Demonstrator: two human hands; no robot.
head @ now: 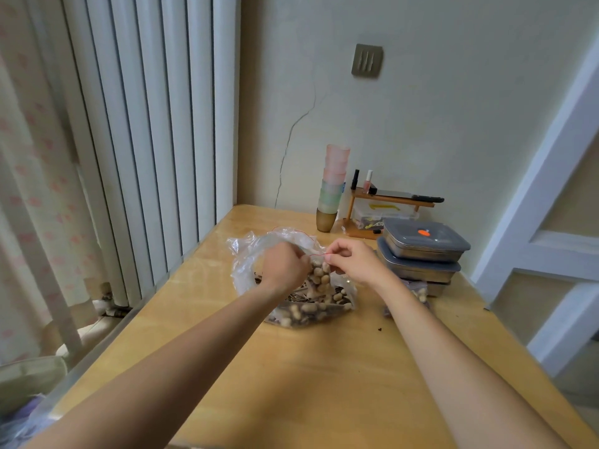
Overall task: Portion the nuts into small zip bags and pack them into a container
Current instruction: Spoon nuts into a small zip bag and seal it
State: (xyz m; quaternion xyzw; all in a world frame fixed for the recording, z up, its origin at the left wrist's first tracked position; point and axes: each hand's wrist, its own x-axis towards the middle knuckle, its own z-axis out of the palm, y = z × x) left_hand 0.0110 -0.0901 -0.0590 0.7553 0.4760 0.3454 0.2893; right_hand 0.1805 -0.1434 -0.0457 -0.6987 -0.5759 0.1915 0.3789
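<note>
Where the two forearms meet at the centre of the frame, a small zip bag [319,275] full of nuts hangs between the hands, directly above the big bag [304,306] of nuts lying on the surface [291,384]. The left hand [285,267] sits just left of the small bag, its fingers curled in and pinching the bag's upper left edge. The right hand [353,259] sits just right of it, thumb and forefinger pinching the red-lined top edge at the bag's right corner. The small bag thus lies between both hands, touching each, with its filled part dropping below the knuckles. The big bag's open clear mouth rises behind the left hand, toward upper centre.

Just under the right forearm, right of centre, another filled bag [419,294] lies on the surface, partly hidden by the arm. Behind it, at the right, stacked containers [424,251] with grey lids stand near the wall; the top lid bears an orange spot. Further back, a stack of cups [334,186] stands beside a small wooden rack [389,202] holding small bottles. A radiator [146,124] fills the upper left of the frame.
</note>
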